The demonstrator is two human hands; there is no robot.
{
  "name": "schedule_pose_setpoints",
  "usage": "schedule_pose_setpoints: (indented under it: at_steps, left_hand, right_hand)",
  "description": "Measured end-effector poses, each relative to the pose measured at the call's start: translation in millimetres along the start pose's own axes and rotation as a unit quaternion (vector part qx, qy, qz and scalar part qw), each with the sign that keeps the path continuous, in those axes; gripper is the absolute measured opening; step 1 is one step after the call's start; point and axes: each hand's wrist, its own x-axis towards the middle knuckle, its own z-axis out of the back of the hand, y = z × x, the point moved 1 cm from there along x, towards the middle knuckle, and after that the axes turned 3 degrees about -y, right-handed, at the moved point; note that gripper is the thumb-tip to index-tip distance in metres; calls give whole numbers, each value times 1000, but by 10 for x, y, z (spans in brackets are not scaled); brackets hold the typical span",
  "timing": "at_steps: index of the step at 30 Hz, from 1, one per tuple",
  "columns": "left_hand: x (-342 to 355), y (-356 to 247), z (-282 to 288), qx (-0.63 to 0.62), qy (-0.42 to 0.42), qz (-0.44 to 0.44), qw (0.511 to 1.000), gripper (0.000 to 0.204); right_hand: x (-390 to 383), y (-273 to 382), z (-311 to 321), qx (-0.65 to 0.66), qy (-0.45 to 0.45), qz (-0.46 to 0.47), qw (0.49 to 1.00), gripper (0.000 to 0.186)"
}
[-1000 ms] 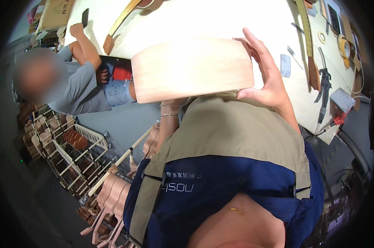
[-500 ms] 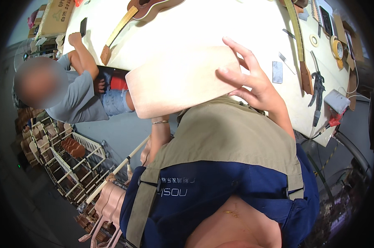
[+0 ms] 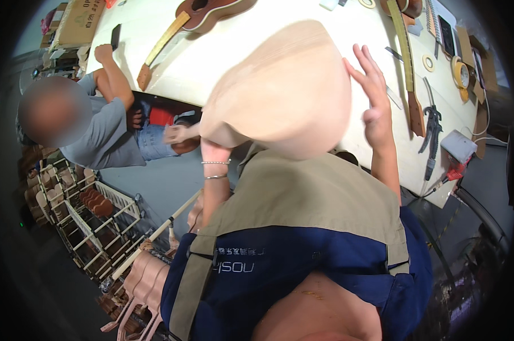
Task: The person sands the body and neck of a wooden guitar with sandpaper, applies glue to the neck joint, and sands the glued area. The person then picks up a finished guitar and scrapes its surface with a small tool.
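Note:
A pale, unfinished wooden ukulele (image 3: 280,91) is held up over the table's near edge, tilted and smeared by motion. Its rounded body fills the middle of the view, and what looks like its narrow headstock (image 3: 180,133) pokes out at the left. My left hand (image 3: 215,150), below two bracelets, grips it near the neck end; the fingers are mostly hidden behind the wood. Beside the body's right edge my right hand (image 3: 373,94) is open, fingers spread upward, holding nothing.
On the white table (image 3: 154,74) lie a brown ukulele body (image 3: 211,14), necks, tape rolls (image 3: 460,73) and a black air gun (image 3: 432,128). A co-worker (image 3: 106,128) sits at the left. Racks of wooden parts (image 3: 95,207) stand on the floor behind, lower left.
The ukulele has turned from side-on to show its broad face and now sits higher. My right hand has come off it and moved to its right. My left wrist has come further into view.

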Motion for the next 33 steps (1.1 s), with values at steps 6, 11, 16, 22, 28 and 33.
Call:
schedule_pose_setpoints:
  at_steps: [6,11,16,22,28,33]
  left_hand:
    - [122,-113,-233,-74,38,-146,986,35]
    - [226,-325,-313,-32,130,-255,958,33]
    - [116,-391,-459,-58,124,-251,958,25]
    - [-13,-380,-647,-23,74,-286,955,19]
    - [-219,-307,-853,66,138,-365,918,49]
    - [-399,-197,-1083,151,285,-397,859,70]
  right_hand:
    - [-328,-680,2,276,60,-195,939,87]
    - [-392,-807,-135,274,49,-204,939,101]
    - [-342,-729,-79,221,44,-189,956,94]
    - [-234,-469,61,153,20,-162,975,86]
    - [-166,-294,193,-31,55,-74,995,88]
    - [-123,-85,209,-150,34,-35,987,80]
